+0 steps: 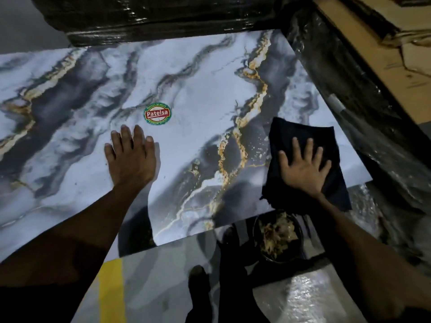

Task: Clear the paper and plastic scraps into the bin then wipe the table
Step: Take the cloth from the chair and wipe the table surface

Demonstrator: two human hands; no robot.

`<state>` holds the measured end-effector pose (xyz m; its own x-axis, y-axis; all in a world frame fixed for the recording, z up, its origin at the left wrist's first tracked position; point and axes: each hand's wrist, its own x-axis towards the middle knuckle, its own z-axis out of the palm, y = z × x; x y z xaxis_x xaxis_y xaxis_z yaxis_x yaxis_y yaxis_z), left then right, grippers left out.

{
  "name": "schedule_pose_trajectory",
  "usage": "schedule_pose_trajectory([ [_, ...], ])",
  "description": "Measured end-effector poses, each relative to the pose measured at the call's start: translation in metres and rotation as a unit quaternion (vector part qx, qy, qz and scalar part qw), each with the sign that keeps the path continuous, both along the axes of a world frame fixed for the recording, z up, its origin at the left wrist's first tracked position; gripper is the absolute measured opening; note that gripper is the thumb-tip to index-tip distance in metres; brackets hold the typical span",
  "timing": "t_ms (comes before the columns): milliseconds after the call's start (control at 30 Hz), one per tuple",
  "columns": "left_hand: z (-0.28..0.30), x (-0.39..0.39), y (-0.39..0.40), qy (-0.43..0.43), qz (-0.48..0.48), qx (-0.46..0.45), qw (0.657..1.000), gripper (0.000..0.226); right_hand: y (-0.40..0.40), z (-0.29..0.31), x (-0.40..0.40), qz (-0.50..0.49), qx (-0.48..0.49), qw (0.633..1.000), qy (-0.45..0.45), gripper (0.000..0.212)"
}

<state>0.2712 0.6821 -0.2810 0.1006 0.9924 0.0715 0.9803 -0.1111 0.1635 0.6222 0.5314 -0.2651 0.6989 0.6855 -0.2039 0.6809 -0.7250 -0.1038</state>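
Scraps (277,234) fill bin (300,248); flat hands: right (305,169) presses cloth (303,136), left (131,157) table (198,89).

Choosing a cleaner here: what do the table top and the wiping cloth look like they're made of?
The table top looks like glossy marble-print laminate or tile: grey and gold veins, soft reflections, a round brand sticker. The cloth under the right hand looks like dark, matte woven fabric with a frayed edge.

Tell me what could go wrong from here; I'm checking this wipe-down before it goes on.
The dark cloth under the right hand already overhangs the table corner, so it may slip off toward the bin below. The left hand lies flat on the marble top and may leave smears. Wiping could lift the round sticker.
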Motion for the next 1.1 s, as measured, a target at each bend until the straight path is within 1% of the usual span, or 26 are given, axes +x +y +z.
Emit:
schedule_pose_trajectory([
  [33, -0.001, 0.0, 0.0, 0.0, -0.005, 0.002, 1.0, 0.058, 0.001, -0.002, -0.006, -0.019, 0.003, 1.0, -0.002, 0.065],
  [67, 0.0, 0.0, 0.001, -0.005, -0.006, 0.001, 1.0, 0.059, 0.0, -0.005, -0.022, -0.022, 0.008, 0.999, -0.023, 0.065],
  [100, -0.001, -0.001, 0.001, -0.012, -0.003, -0.002, 1.0, 0.058, 0.0, -0.01, -0.047, -0.005, 0.035, 0.997, -0.064, 0.064],
  [133, -0.001, -0.001, 0.003, -0.021, 0.001, -0.004, 1.0, 0.056, -0.002, -0.013, -0.08, 0.031, 0.068, 0.993, -0.096, 0.063],
  [167, -0.002, -0.003, 0.004, -0.026, 0.003, -0.006, 1.0, 0.053, -0.006, -0.016, -0.117, 0.082, 0.093, 0.987, -0.101, 0.062],
  [233, -0.003, -0.005, 0.004, -0.02, -0.001, -0.009, 1.0, 0.05, -0.023, -0.017, -0.184, 0.195, 0.101, 0.973, -0.066, 0.064],
  [300, -0.004, -0.007, 0.005, -0.018, -0.002, -0.013, 1.0, 0.05, -0.034, -0.009, -0.216, 0.28, 0.079, 0.956, -0.031, 0.066],
  [333, -0.005, -0.007, 0.004, -0.015, -0.009, -0.007, 1.0, 0.05, -0.036, -0.009, -0.21, 0.296, 0.077, 0.952, -0.025, 0.066],
  [367, -0.005, -0.006, 0.003, -0.006, -0.023, 0.005, 1.0, 0.05, -0.034, -0.012, -0.193, 0.288, 0.088, 0.953, -0.034, 0.065],
  [400, -0.003, -0.005, 0.002, 0.009, -0.038, 0.016, 0.999, 0.05, -0.033, -0.017, -0.169, 0.257, 0.091, 0.961, -0.044, 0.065],
  [433, -0.002, -0.004, 0.001, 0.025, -0.053, 0.023, 0.998, 0.051, -0.031, -0.021, -0.142, 0.207, 0.088, 0.973, -0.055, 0.063],
  [500, 0.001, -0.003, 0.001, 0.032, -0.07, 0.019, 0.997, 0.051, -0.026, -0.02, -0.081, 0.107, 0.079, 0.987, -0.094, 0.06],
  [533, 0.002, -0.002, 0.0, 0.034, -0.083, 0.016, 0.996, 0.052, -0.025, -0.016, -0.051, 0.069, 0.057, 0.992, -0.088, 0.061],
  [600, 0.003, 0.001, -0.002, 0.05, -0.117, 0.021, 0.992, 0.054, -0.023, -0.008, -0.005, 0.013, 0.002, 1.0, -0.014, 0.066],
  [633, 0.004, 0.002, -0.002, 0.055, -0.135, 0.02, 0.989, 0.055, -0.021, -0.004, 0.006, -0.015, -0.005, 1.0, 0.01, 0.068],
  [667, 0.006, 0.006, -0.003, 0.055, -0.151, 0.013, 0.987, 0.056, -0.02, -0.004, 0.009, -0.034, 0.0, 0.999, 0.011, 0.068],
  [733, 0.011, 0.019, -0.005, 0.048, -0.168, -0.01, 0.985, 0.062, -0.018, -0.01, -0.014, -0.02, 0.021, 0.999, -0.025, 0.066],
  [800, 0.012, 0.04, -0.007, 0.042, -0.185, -0.03, 0.981, 0.067, -0.021, -0.017, -0.061, 0.057, 0.073, 0.993, -0.071, 0.066],
  [867, 0.011, 0.068, -0.008, 0.038, -0.21, -0.043, 0.976, 0.071, -0.028, -0.017, -0.104, 0.155, 0.109, 0.98, -0.064, 0.065],
  [900, 0.011, 0.084, -0.006, 0.031, -0.22, -0.047, 0.974, 0.073, -0.032, -0.015, -0.115, 0.188, 0.112, 0.974, -0.052, 0.065],
  [967, 0.013, 0.112, -0.002, 0.005, -0.229, -0.049, 0.972, 0.074, -0.034, -0.013, -0.109, 0.236, 0.113, 0.964, -0.044, 0.065],
  [1000, 0.014, 0.126, 0.003, -0.007, -0.23, -0.047, 0.972, 0.074, -0.03, -0.016, -0.091, 0.237, 0.12, 0.963, -0.055, 0.065],
  [1033, 0.015, 0.137, 0.009, -0.019, -0.228, -0.043, 0.972, 0.073, -0.023, -0.019, -0.067, 0.218, 0.13, 0.965, -0.07, 0.064],
  [1100, 0.016, 0.156, 0.019, -0.033, -0.213, -0.049, 0.975, 0.07, 0.001, -0.029, -0.007, 0.14, 0.129, 0.974, -0.121, 0.062],
])
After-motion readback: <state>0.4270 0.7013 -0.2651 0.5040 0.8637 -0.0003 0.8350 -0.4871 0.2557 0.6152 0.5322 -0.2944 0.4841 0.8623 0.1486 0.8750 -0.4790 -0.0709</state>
